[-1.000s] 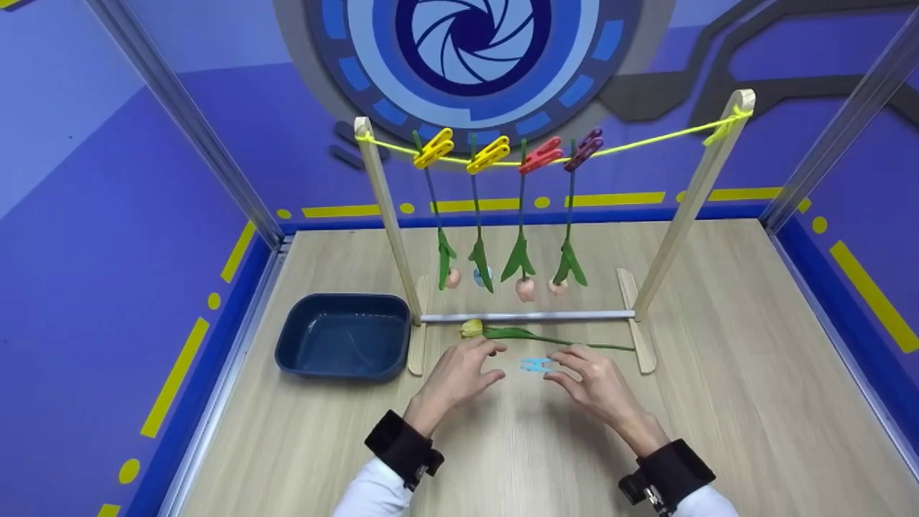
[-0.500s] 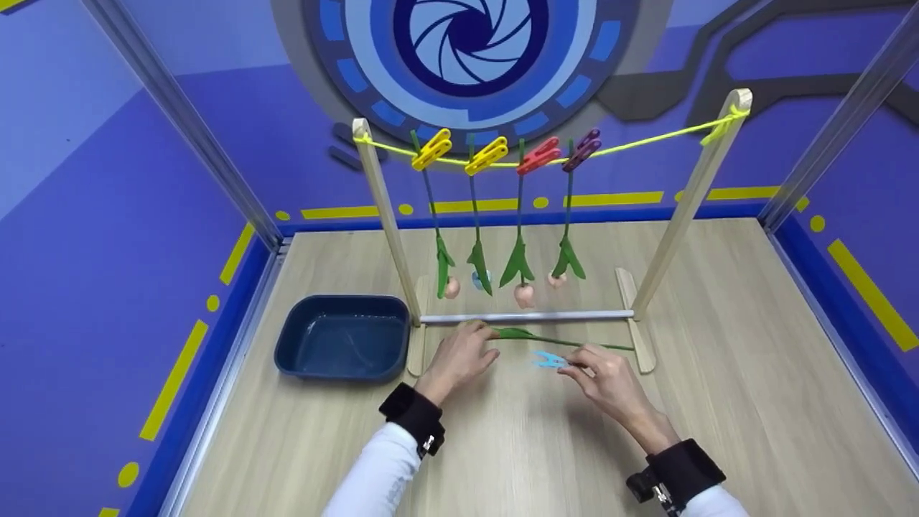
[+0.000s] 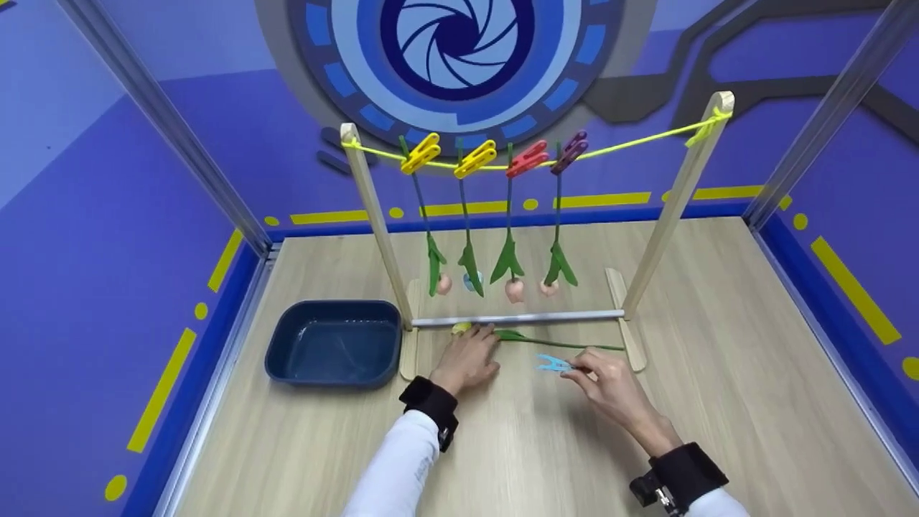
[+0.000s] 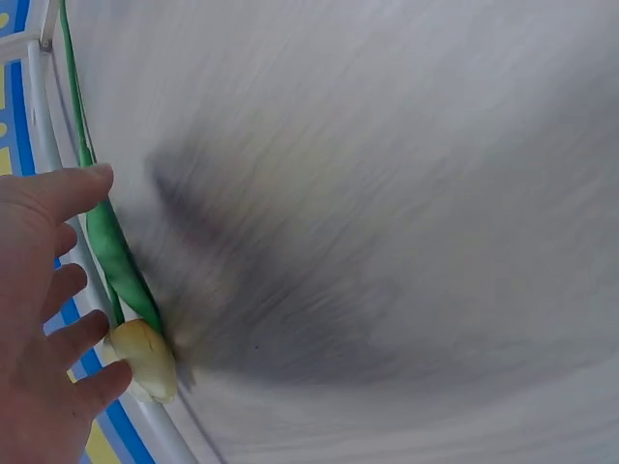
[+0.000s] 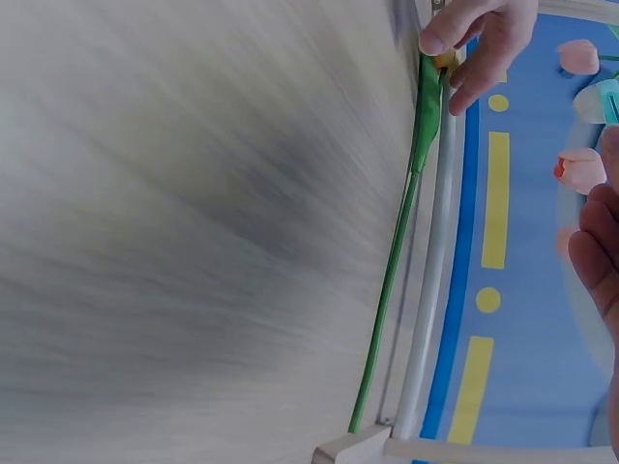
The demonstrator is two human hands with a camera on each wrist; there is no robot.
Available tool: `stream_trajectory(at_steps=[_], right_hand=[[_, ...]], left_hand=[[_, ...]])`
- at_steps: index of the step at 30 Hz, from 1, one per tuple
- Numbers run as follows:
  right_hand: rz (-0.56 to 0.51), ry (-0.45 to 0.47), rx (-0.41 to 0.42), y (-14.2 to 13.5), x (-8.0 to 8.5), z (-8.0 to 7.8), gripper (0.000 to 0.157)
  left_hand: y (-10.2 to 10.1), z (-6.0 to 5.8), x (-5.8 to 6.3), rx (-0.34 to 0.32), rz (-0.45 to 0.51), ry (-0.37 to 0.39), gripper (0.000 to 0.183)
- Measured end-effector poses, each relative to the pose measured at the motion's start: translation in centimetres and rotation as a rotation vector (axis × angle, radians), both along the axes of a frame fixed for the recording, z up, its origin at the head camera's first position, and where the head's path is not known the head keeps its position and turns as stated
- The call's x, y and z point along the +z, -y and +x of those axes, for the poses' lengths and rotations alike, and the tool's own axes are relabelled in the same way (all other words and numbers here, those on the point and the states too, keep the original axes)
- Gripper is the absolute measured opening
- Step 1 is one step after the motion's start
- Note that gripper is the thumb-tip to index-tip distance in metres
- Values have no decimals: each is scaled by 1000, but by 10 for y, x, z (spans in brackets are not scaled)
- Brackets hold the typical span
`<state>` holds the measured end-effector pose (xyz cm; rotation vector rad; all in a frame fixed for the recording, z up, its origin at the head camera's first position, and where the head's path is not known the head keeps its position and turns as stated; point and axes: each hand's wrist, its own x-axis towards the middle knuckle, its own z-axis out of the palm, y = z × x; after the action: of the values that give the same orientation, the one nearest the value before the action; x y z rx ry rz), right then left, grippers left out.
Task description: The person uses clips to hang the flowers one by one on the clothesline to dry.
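A yellow tulip lies on the table along the stand's front, its leaf (image 3: pixel 511 335) and stem (image 3: pixel 567 345) pointing right. My left hand (image 3: pixel 467 359) reaches over its flower end. In the left wrist view, the fingers are spread beside the yellow bloom (image 4: pixel 145 358), with the thumb across the green leaf (image 4: pixel 114 253). Between thumb and fingertips, my right hand (image 3: pixel 610 380) pinches a light blue clothespin (image 3: pixel 553 362), its prongs facing left above the table. Only part of that hand (image 5: pixel 602 232) and the clothespin (image 5: pixel 611 101) shows at the right wrist view's edge.
Several tulips hang bloom-down from a yellow cord (image 3: pixel 639 143), held by yellow (image 3: pixel 421 154), red (image 3: pixel 527 159) and purple (image 3: pixel 569 152) clothespins. Wooden posts (image 3: pixel 377 226) and a grey crossbar (image 3: pixel 517 318) form the stand. A dark blue basin (image 3: pixel 334 380) sits to its left.
My left hand has moved forward onto the tulip's flower end. My right hand has drawn slightly right, carrying the blue clothespin away from the left hand.
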<state>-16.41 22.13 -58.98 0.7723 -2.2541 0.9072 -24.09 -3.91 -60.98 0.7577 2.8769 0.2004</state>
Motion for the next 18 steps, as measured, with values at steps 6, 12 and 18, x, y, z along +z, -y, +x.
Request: stream_trajectory(at_steps=[6,12,18], right_hand=[[-3,-25,-15,-3,-1,1,23],[-9,-23,-11,-4,-4,2,24],[-21,-11,-16,-5,-3,3,23]], left_hand=[[1,5,-3,25,-58,-3,53],[1,11,-5,47,-79,-42,43],[13,18,-7,46,-97,-63,43]])
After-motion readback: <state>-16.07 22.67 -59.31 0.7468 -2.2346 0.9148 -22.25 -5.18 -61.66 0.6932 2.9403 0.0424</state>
